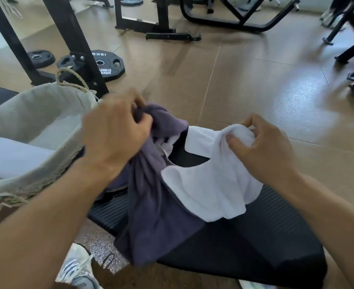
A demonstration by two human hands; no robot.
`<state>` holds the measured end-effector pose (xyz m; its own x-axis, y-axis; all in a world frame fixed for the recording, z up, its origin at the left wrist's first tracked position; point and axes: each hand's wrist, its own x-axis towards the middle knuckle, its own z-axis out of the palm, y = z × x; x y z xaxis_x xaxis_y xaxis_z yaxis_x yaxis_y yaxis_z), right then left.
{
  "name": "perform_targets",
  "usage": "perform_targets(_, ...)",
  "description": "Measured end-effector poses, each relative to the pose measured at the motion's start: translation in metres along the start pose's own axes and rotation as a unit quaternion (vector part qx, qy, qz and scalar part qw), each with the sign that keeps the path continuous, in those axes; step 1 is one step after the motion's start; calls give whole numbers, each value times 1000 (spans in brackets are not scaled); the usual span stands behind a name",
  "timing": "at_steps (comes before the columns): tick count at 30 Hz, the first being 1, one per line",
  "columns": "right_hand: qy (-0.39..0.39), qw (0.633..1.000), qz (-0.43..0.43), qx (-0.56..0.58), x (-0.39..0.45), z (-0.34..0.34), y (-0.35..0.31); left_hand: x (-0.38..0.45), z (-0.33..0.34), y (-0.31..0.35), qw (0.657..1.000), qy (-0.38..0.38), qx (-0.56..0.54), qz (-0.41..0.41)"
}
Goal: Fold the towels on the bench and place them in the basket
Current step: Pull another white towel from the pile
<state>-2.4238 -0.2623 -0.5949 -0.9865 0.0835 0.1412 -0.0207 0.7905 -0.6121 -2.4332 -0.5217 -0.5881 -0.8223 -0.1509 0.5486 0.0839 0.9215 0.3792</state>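
One folded pale towel (15, 155) already lies in the basket (36, 113) at the surface's (255, 243) left edge. Two remain unfolded on the surface: the left hand (115, 130) grips the bunched purple towel (151, 205), and the right hand (263, 147) pinches the white towel (209, 184).

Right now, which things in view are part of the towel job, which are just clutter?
Job: dark purple towel in left hand; white towel in right hand; cloth-lined woven basket; black padded bench.
Clutter: black weight plates; black metal frames; grey sneaker.
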Motion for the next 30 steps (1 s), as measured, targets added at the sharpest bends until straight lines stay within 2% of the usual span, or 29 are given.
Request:
perform_targets(3,-45,998,-16,-30,-1,4,2,20,-27,-25,997,74,33,-3)
perform_targets(5,-68,997,-26,-34,-3,7,2,22,-30,-40,994,45,98,-21)
perform_targets(7,-84,995,-39,-24,-4,11,1,11,-17,-42,992,-29,119,-11)
perform_targets(8,-88,995,-47,-13,-5,12,-1,2,-7,-39,993,-64,96,17)
perform_targets(10,-82,994,-71,22,-7,14,-5,-20,9,-20,986,-152,-26,61)
perform_targets(12,-70,989,-98,79,-12,16,-11,-40,17,2,951,-265,-157,34)
perform_targets(14,-67,981,-120,134,-17,16,-17,-52,23,19,916,-324,-238,11)
perform_targets(18,-60,975,-127,171,-20,13,-19,-60,24,34,869,-341,-358,-25)
perform_targets(20,-54,976,-109,179,-20,12,-17,-64,26,39,861,-341,-376,-43)
perform_targets(22,-49,978,-106,174,-20,12,-16,-65,27,41,874,-303,-373,-66)
perform_targets(26,-96,988,-99,70,-10,8,-9,-47,25,32,860,-194,-421,-215)
perform_targets(27,-105,990,-91,33,-6,6,-6,-41,23,29,871,-186,-403,-211)
perform_targets(30,-84,994,-58,-30,8,2,6,-29,19,19,937,-152,-283,-137)
